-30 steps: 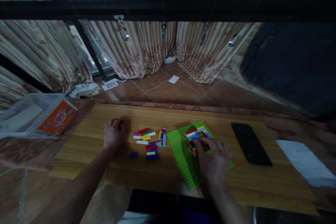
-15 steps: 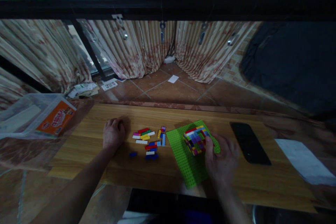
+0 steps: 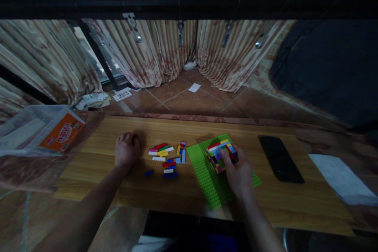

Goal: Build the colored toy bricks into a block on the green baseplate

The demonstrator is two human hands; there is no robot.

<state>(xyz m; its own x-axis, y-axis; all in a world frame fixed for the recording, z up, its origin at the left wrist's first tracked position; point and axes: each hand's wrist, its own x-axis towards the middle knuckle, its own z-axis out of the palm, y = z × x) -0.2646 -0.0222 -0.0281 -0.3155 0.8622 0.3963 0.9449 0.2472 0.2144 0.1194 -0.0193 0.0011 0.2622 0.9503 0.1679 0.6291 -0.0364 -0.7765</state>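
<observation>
A block built of many-coloured toy bricks (image 3: 217,157) stands on a green studded baseplate (image 3: 206,183). My right hand (image 3: 239,169) grips this block from the right, thumb on its top and fingers around its far right side; the fingertips are partly hidden. To the left, my left hand (image 3: 126,150) rests on the wooden table with fingers curled in, and nothing shows in it. Loose toy bricks (image 3: 162,152) in red, green, yellow, white and blue lie between my left hand and the baseplate. One dark blue brick (image 3: 149,173) sits apart, nearer to me.
A black phone (image 3: 280,159) lies right of the baseplate on the wooden table (image 3: 97,157), with a white paper sheet (image 3: 344,179) beyond it. At the left stands a clear plastic box (image 3: 32,126) with an orange label. A dark rail (image 3: 189,6) crosses before striped curtains.
My right hand has moved left and closer onto the block, its thumb now over the top. My left hand and the loose bricks have stayed put.
</observation>
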